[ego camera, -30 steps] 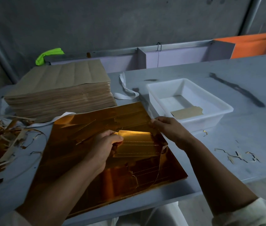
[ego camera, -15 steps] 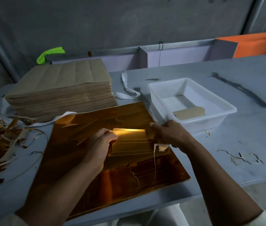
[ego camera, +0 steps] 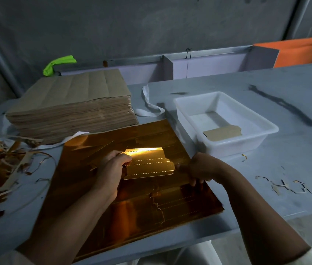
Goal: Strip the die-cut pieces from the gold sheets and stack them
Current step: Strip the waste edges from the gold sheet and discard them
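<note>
A stack of shiny gold sheets (ego camera: 141, 207) lies on the table in front of me. Above its middle, my left hand (ego camera: 111, 169) pinches the left end of a loose die-cut piece (ego camera: 148, 165), gold with dotted fold lines. My right hand (ego camera: 199, 169) sits at the sheet's right edge with fingers curled on a thin strip of gold trim; the grip itself is dark and hard to make out. A white plastic bin (ego camera: 262, 134) behind my right hand holds a stripped piece (ego camera: 222, 132) lying brown side up.
A tall stack of brown-backed sheets (ego camera: 71, 108) stands at the back left. Gold and brown trim scraps (ego camera: 0, 169) pile at the left edge; a few small offcuts (ego camera: 285, 186) lie to the right. A white strap (ego camera: 147, 106) lies behind the sheets. The table's front edge runs below the gold stack.
The die-cut piece has come free of the sheet on its right side and stays in my left hand. My right hand has moved down and right to the sheet's edge, pulling the trim.
</note>
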A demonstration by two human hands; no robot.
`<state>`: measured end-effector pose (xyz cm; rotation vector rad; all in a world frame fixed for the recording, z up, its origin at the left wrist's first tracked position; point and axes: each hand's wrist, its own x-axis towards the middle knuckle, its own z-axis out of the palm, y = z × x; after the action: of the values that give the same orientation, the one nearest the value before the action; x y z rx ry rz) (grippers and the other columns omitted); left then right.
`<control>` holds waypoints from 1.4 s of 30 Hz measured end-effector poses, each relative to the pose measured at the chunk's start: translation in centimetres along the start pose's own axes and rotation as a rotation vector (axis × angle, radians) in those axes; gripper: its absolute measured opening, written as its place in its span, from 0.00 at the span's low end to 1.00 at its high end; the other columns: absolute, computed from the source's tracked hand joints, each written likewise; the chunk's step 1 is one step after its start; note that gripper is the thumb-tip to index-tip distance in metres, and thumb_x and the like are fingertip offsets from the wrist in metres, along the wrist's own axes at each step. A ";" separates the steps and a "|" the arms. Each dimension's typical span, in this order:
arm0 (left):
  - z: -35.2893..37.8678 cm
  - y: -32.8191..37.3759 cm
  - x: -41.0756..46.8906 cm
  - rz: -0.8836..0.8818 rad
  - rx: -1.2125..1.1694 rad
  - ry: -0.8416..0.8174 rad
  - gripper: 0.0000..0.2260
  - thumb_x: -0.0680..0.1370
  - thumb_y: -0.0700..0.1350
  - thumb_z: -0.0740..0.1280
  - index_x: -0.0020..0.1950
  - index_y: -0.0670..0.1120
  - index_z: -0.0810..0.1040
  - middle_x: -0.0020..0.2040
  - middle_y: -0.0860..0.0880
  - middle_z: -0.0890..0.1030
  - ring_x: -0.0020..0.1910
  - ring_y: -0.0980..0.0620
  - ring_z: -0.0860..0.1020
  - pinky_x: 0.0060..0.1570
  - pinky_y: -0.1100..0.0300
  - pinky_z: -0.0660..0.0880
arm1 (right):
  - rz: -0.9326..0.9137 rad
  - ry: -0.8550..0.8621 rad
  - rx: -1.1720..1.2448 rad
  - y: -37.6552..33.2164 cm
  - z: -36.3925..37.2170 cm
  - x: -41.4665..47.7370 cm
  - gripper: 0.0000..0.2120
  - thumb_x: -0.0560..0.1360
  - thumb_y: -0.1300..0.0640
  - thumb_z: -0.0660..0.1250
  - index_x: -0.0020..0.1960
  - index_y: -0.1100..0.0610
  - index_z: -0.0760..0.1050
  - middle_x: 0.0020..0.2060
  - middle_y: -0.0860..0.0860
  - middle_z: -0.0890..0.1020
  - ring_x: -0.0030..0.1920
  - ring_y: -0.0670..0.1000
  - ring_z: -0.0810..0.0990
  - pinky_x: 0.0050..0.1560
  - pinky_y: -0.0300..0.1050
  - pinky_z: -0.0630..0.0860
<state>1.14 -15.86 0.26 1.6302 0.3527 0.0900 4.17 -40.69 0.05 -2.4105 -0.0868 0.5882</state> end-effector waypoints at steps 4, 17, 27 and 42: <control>-0.6 -0.2 1.0 -0.039 -0.066 0.058 0.03 0.79 0.42 0.68 0.52 0.48 0.78 0.43 0.48 0.77 0.39 0.54 0.74 0.38 0.61 0.71 | -0.061 0.007 -0.033 -0.6 -0.3 -0.1 0.19 0.82 0.49 0.61 0.42 0.60 0.80 0.33 0.51 0.81 0.27 0.45 0.74 0.33 0.37 0.70; -4.9 1.0 5.8 -0.101 -0.017 0.280 0.08 0.81 0.43 0.64 0.60 0.49 0.75 0.44 0.48 0.77 0.39 0.54 0.73 0.37 0.62 0.69 | -0.179 0.206 -0.235 -4.3 1.6 2.7 0.12 0.82 0.52 0.61 0.45 0.57 0.77 0.41 0.53 0.80 0.41 0.51 0.81 0.43 0.45 0.79; -7.9 1.0 8.3 -0.156 0.163 0.325 0.03 0.81 0.43 0.64 0.50 0.46 0.77 0.39 0.47 0.76 0.32 0.53 0.68 0.32 0.61 0.65 | -0.259 0.419 -0.331 -3.4 5.3 5.9 0.12 0.83 0.47 0.57 0.56 0.52 0.75 0.52 0.50 0.74 0.50 0.49 0.72 0.50 0.43 0.72; -7.6 -0.6 9.0 -0.005 0.751 0.480 0.21 0.76 0.45 0.71 0.66 0.45 0.69 0.63 0.41 0.69 0.51 0.43 0.76 0.38 0.54 0.73 | -0.301 0.614 -0.347 -2.0 7.2 7.2 0.13 0.81 0.43 0.55 0.59 0.48 0.71 0.52 0.48 0.74 0.48 0.45 0.67 0.45 0.40 0.67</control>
<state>7.54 -6.06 -1.00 2.3468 0.8293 0.3855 7.62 -33.46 -6.52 -2.7271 -0.3005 -0.3383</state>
